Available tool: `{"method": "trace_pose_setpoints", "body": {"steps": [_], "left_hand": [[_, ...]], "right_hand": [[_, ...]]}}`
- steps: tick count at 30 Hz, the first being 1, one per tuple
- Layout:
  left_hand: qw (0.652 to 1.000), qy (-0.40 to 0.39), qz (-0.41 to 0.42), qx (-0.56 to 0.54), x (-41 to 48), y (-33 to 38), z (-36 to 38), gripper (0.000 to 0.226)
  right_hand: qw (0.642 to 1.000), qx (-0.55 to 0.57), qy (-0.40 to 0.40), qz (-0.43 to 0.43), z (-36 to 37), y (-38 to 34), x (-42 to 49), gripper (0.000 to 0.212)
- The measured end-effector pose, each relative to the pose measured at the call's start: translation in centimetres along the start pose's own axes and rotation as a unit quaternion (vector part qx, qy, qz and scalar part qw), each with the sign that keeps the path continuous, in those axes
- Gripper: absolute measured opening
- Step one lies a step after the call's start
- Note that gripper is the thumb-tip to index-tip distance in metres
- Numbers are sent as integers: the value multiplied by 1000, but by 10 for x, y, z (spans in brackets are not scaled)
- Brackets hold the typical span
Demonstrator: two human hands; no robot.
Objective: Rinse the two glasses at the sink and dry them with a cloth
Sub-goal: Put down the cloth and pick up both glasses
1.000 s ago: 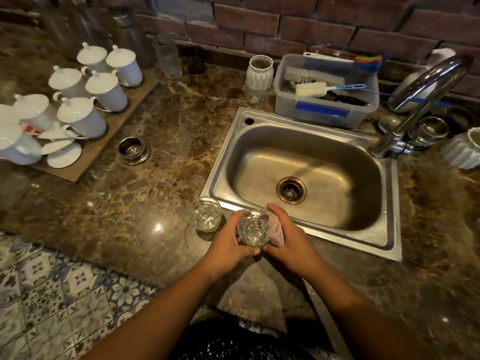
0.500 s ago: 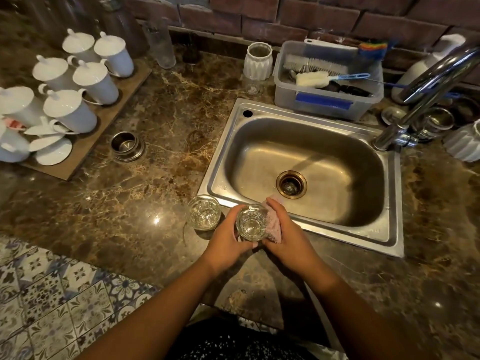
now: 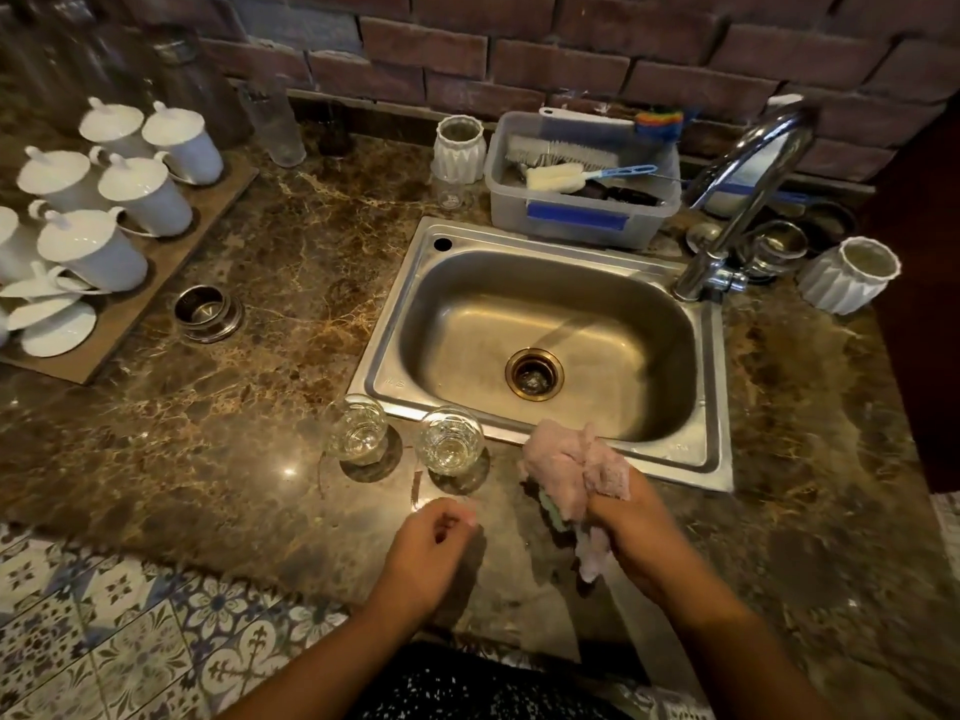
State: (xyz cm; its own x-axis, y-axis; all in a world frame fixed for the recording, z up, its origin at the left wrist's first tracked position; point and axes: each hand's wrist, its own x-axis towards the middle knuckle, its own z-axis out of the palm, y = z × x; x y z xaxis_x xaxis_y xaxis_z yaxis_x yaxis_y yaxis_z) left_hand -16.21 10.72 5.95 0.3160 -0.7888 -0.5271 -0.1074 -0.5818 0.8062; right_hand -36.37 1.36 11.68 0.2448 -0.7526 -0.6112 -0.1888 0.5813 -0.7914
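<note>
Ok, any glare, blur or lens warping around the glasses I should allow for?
Head view: the glass nearer the cloth (cloth) and the farther glass read sharp; the left hand smears at its fingertips; a small glare spot sits on the countertop beside them; the wide lens bows the brick wall, and corners go dim.

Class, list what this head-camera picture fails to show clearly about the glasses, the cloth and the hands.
Head view only.
- Left glass and right glass: wet or dry, too small and glary.
- Green thing: mostly covered by cloth in right hand.
- Left hand fingertips: blurred.
- Mugs: cut by left edge.
</note>
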Motion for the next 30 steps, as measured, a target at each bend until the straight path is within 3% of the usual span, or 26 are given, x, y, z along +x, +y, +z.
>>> {"method": "trace_pose_setpoints", "body": {"steps": [2, 4, 6, 8, 12, 15, 17, 23, 27, 30], "left_hand": [[995, -32, -9, -94, -8, 30, 19, 32], [969, -109, -85, -203, -4, 54, 38, 45], [930, -195, -150, -272, 4, 66, 52, 76], [911, -232, -176, -292, 17, 62, 60, 97], [856, -332, -224, -327, 5, 67, 72, 73], [883, -348, -156, -274, -4, 62, 80, 30], [909, -317, -114, -246, -6, 58, 86, 11], [945, -202, -66, -249, -2, 41, 106, 26], [973, -174, 14, -150, -1, 36, 119, 19], [982, -147, 9, -119, 6, 32, 126, 28]], "right_hand": [[992, 115, -51, 22, -16, 5, -13, 63], [969, 217, -110, 40, -31, 9, -24, 77], [948, 273, -154, 60, -45, 11, -31, 85], [934, 298, -182, 76, -58, 14, -35, 90], [932, 290, -198, 85, -80, 22, -33, 89], [940, 277, -169, 107, -91, 29, -28, 77], [949, 257, -142, 116, -96, 36, -22, 70], [977, 188, 0, 103, -108, 51, -12, 30], [989, 128, 10, 67, -111, 65, -10, 25], [994, 78, 64, 32, -114, 76, -5, 24]]}}
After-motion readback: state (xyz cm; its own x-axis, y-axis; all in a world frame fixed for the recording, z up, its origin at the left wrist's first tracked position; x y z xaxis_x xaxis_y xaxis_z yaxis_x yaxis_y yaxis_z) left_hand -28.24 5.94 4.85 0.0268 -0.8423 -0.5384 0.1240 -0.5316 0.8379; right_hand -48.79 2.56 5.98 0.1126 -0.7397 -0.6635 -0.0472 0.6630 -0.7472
